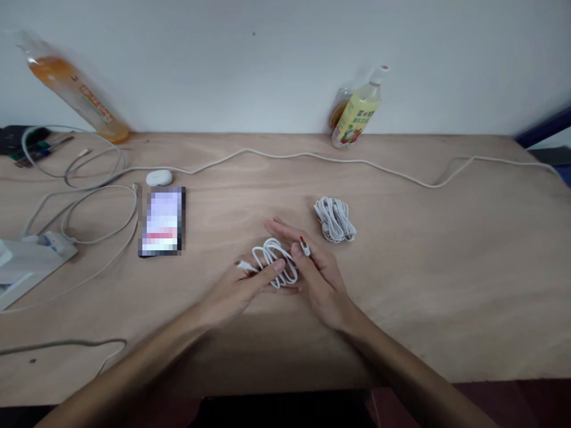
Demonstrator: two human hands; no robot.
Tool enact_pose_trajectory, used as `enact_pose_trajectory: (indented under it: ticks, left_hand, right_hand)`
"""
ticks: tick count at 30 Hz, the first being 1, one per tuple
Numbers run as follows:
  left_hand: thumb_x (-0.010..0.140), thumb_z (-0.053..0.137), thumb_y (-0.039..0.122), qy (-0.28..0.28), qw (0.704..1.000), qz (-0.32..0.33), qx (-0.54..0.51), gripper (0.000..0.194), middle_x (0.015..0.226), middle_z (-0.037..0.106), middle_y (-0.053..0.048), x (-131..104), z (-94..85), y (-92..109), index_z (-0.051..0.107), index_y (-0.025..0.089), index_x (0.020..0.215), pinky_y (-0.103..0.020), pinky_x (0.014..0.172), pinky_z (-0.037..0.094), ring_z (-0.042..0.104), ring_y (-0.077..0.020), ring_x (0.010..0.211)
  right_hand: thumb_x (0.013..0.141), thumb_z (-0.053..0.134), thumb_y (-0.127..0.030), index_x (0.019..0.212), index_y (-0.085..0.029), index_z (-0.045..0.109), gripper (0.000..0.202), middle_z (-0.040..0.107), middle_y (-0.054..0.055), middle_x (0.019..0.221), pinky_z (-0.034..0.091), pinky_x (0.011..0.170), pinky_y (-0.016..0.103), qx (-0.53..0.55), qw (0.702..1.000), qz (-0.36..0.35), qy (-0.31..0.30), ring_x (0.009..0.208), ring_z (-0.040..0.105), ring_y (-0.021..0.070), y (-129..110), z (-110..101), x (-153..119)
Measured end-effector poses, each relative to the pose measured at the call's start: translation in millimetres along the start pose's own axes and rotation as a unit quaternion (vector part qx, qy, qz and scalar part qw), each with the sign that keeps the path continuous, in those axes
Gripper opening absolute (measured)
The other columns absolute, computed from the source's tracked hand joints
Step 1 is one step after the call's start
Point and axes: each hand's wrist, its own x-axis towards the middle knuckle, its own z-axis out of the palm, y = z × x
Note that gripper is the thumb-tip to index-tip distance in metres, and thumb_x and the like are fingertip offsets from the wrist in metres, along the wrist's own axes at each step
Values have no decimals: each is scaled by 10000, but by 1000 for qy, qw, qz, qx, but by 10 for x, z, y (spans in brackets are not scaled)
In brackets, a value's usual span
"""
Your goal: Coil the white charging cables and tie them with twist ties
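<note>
A white USB cable (269, 252) is gathered in loose loops between my two hands, above the wooden table. My left hand (252, 285) grips the loops, its thumb pressed over them. One white plug (244, 265) sticks out to the left by that hand's knuckles. My right hand (323, 276) pinches the other plug (305, 246), which has an orange inner tip, between thumb and forefinger. The other right fingers stretch out behind the loops. A bundle of coiled white cables (334, 220) lies on the table just beyond my right hand.
Left of my hands are a phone (163, 222), a white earbud case (159, 178) and a power strip (35, 267) with tangled cords. A long white cord (312, 156) crosses the table (446, 267). An orange drink bottle (82, 98) and a yellow-labelled bottle (358, 113) stand by the wall.
</note>
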Motion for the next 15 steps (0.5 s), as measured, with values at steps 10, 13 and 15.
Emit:
enact_pose_trajectory:
  ticks: [10,13,15]
  left_hand:
    - [927,871,403,20,994,-31,-104,335,1072,854,-132,-15,100,119,837,166,1161,-509,1059,610,794,-334,1138]
    - [999,785,343,30,990,-25,-137,310,1123,844,-164,-7,69,101,814,141,1232,-497,1068,607,796,-330,1143]
    - [1042,714,317,30,987,-25,-153,312,1161,835,-186,4,49,97,798,120,1268,-497,1083,600,789,-336,1166]
  right_hand:
    - [869,765,-739,1190,-264,861,582,865,91,1065,681,741,395,126,974,180,46,935,816,285,63,12,90]
    - [821,807,-731,1107,-251,877,564,868,106,1039,685,765,421,147,968,194,61,986,820,320,82,18,113]
    - [803,821,-726,1084,-248,878,557,868,110,1052,683,752,420,158,965,199,64,995,821,331,86,17,122]
